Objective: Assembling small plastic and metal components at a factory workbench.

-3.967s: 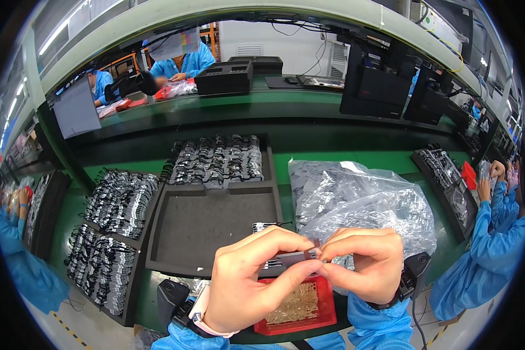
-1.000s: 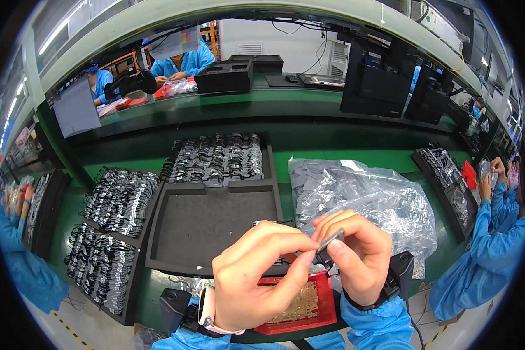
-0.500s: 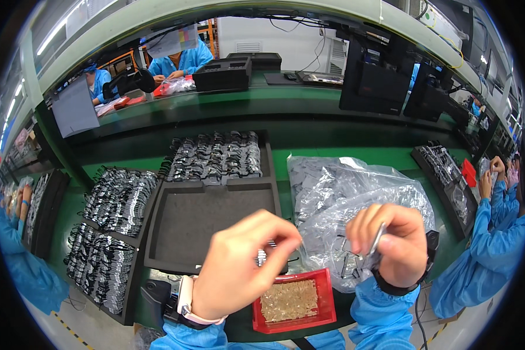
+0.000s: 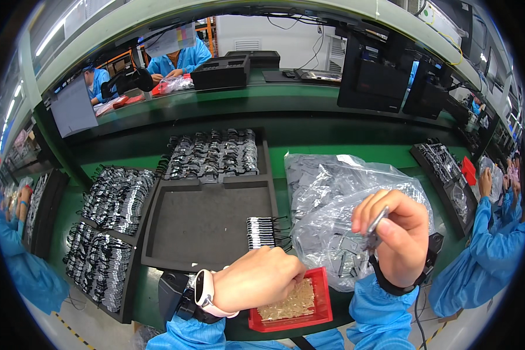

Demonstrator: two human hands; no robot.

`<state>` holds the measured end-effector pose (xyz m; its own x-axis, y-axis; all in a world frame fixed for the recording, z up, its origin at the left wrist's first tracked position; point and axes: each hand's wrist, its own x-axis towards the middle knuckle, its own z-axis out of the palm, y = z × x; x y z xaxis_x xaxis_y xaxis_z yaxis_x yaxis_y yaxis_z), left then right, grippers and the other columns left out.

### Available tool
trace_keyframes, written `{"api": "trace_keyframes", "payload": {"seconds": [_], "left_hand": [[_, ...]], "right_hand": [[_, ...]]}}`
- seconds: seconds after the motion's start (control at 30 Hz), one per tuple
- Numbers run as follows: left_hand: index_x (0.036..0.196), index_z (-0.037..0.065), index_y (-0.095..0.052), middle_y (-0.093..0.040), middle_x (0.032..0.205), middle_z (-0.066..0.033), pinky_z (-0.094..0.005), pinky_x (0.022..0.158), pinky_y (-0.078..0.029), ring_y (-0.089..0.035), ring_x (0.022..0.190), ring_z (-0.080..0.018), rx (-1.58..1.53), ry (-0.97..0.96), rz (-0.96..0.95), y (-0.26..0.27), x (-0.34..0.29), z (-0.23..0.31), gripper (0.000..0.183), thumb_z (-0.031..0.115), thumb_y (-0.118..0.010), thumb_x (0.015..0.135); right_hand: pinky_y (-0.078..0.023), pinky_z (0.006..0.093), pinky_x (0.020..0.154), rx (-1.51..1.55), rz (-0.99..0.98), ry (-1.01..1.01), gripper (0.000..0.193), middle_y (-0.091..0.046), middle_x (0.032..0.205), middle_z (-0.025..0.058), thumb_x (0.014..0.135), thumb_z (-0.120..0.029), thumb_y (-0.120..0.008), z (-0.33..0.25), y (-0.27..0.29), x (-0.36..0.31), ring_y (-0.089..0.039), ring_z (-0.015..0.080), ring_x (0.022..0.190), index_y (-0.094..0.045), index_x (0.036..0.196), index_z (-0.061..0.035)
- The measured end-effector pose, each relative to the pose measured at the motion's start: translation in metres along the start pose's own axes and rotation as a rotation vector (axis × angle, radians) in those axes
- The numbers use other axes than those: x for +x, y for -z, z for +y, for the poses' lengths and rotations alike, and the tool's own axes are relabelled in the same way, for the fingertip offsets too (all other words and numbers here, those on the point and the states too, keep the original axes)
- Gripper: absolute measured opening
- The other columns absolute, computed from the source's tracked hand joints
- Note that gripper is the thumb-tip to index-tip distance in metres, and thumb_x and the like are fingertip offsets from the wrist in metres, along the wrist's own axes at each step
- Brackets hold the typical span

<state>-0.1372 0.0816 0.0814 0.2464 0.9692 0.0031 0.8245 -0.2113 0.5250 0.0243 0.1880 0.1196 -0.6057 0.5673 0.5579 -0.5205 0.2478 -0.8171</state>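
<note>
Right hand (image 4: 399, 236) grips 1 grey part (image 4: 378, 221), right of the red bin (image 4: 323, 297). Left hand (image 4: 261, 277) is over the bin's tan pieces (image 4: 289, 306), fingers curled; its grip cannot be determined.

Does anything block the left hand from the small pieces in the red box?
Nothing visible does: the left hand reaches over the open red box, with the small pieces directly below. Whether it touches them is hidden.

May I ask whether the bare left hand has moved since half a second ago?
Yes: the bare left hand has moved downward in view, toward the red plastic bin, and now reaches farther over it.
</note>
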Motion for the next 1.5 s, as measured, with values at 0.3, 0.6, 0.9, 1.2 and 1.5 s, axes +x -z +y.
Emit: {"api": "trace_keyframes", "payload": {"seconds": [0.3, 0.6, 0.9, 1.2, 1.5], "left_hand": [[0.08, 0.004, -0.062, -0.061, 0.069, -0.0151, -0.0352, 0.059, -0.049, -0.06, 0.062, -0.0305, -0.033, 0.029, 0.146, 0.01, -0.003, 0.006, 0.011, 0.013, -0.057, 0.076], [0.08, -0.004, -0.065, -0.066, 0.081, -0.0157, -0.0279, 0.066, -0.053, -0.066, 0.076, -0.0235, 0.088, -0.252, 1.148, 0.021, -0.017, 0.036, 0.018, -0.007, -0.068, 0.063], [0.08, -0.005, -0.065, -0.065, 0.079, -0.0162, -0.0314, 0.067, -0.055, -0.066, 0.074, -0.0267, 0.13, -0.324, 1.098, 0.016, -0.01, 0.028, 0.02, -0.009, -0.066, 0.061], [0.079, -0.005, -0.065, -0.065, 0.074, -0.0149, -0.0304, 0.063, -0.055, -0.066, 0.069, -0.0253, 0.095, -0.316, 1.149, 0.013, -0.012, 0.03, 0.019, -0.01, -0.066, 0.06], [0.078, -0.004, -0.065, -0.066, 0.074, -0.0137, -0.0299, 0.062, -0.054, -0.066, 0.068, -0.0245, 0.093, -0.29, 1.123, 0.017, -0.017, 0.037, 0.021, -0.009, -0.065, 0.058]], "right_hand": [[-0.043, 0.0264, 0.071, -0.107, -0.026, -0.023, 0.005, -0.059, 0.08, 0.0117, 0.075, 0.003, -0.054, 0.003, -0.005, 0.0, -0.055, 0.0148, 0.077, -0.056, 0.079, 0.0057], [-0.048, 0.0234, 0.062, -0.411, 0.015, -0.015, 0.01, -0.066, 0.076, 0.0122, 0.072, 0.001, -0.063, 0.01, -0.026, -0.002, -0.064, 0.0158, 0.069, -0.064, 0.082, 0.0029], [-0.05, 0.0262, 0.063, -0.518, -0.041, 0.114, 0.013, -0.064, 0.074, 0.0141, 0.068, 0.005, -0.063, 0.014, -0.032, -0.006, -0.064, 0.0222, 0.069, -0.063, 0.081, 0.0036], [-0.049, 0.0357, 0.073, -0.626, -0.106, 0.304, 0.015, -0.064, 0.072, 0.0109, 0.065, 0.006, -0.065, 0.015, -0.034, -0.004, -0.063, 0.022, 0.066, -0.063, 0.079, 0.0014], [-0.048, 0.036, 0.074, -0.749, -0.156, 0.381, 0.014, -0.064, 0.069, 0.01, 0.063, 0.006, -0.067, 0.012, -0.035, -0.005, -0.064, 0.0193, 0.065, -0.062, 0.076, 0.0004]]}}
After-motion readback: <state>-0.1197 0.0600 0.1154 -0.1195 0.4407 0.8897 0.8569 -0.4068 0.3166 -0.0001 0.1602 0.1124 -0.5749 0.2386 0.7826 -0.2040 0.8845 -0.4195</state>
